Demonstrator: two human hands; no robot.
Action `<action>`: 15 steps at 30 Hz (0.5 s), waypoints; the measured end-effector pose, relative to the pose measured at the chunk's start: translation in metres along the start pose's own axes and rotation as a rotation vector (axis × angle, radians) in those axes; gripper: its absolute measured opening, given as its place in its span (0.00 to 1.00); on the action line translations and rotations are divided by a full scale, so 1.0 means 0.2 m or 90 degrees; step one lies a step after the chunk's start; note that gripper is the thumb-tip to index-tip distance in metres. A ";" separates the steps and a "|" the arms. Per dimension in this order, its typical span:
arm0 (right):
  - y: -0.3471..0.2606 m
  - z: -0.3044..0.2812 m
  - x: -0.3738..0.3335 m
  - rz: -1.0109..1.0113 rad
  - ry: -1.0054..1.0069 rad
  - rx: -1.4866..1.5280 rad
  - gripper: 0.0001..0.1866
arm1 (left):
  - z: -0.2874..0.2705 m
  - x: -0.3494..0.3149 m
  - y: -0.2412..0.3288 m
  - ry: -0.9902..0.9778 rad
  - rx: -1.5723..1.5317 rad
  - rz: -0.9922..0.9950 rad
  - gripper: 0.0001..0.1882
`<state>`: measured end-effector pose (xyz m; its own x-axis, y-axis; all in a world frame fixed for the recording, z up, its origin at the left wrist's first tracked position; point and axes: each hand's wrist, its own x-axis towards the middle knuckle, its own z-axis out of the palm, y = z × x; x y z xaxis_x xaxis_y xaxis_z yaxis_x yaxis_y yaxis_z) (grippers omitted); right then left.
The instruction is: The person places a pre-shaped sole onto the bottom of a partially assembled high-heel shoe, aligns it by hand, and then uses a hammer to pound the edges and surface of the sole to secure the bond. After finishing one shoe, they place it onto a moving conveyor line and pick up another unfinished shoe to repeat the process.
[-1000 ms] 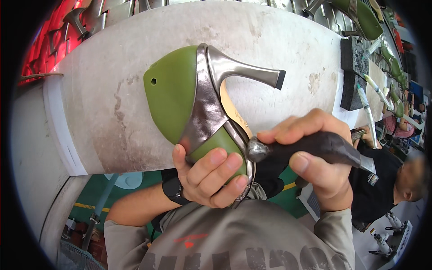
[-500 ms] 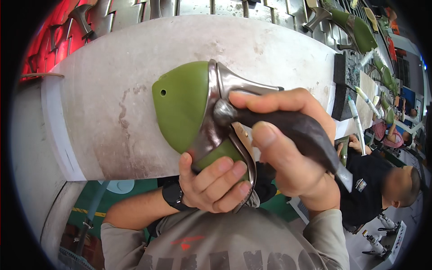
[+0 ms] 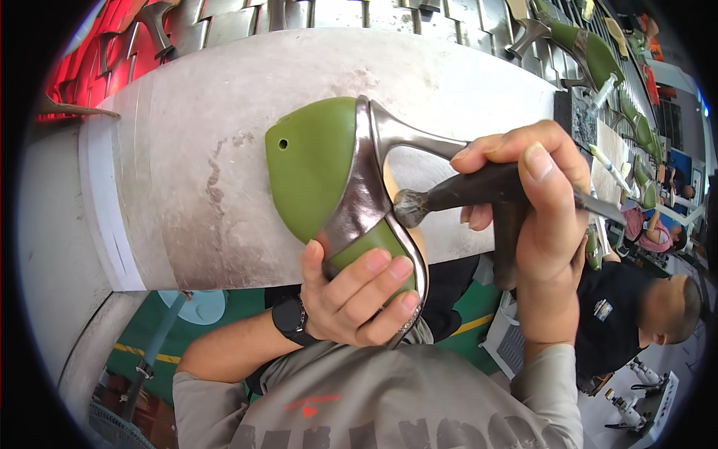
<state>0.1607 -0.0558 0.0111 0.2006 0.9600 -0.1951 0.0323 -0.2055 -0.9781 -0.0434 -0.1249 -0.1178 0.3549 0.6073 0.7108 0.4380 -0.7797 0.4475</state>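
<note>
Metallic high-heeled shoe (image 3: pixel 364 187), fitted on a green shoe last (image 3: pixel 310 172), is positioned over the near edge of the worktable (image 3: pixel 202 112). Left hand (image 3: pixel 355 292) clasps the forefoot. Right hand (image 3: pixel 550 206) grips a hammer (image 3: pixel 467 191), face at the shoe's side; contact indeterminable.

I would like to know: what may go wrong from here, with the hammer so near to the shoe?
The hammer might slip onto the left hand, whose fingers lie just below its round end. A stray blow might mark the shiny leather close beside that end. The shoe may also twist if struck, as only the left hand is seen steadying it.
</note>
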 end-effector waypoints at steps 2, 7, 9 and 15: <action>-0.03 -0.02 0.07 0.016 -0.056 -0.003 0.13 | 0.01 0.00 0.00 0.001 -0.008 0.008 0.17; -0.13 0.00 0.15 0.036 -0.198 -0.127 0.15 | 0.02 -0.01 -0.02 0.003 -0.001 0.027 0.17; -0.14 0.01 0.11 -0.012 -0.195 -0.215 0.17 | 0.00 0.00 -0.01 -0.003 0.006 0.013 0.17; 0.07 0.03 -0.08 -0.046 0.062 0.052 0.13 | 0.01 0.01 -0.01 -0.005 0.005 0.024 0.17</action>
<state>0.1528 -0.0732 0.0007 0.2947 0.9480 -0.1205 -0.0288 -0.1173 -0.9927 -0.0421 -0.1224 -0.1185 0.3785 0.5784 0.7227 0.4300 -0.8013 0.4161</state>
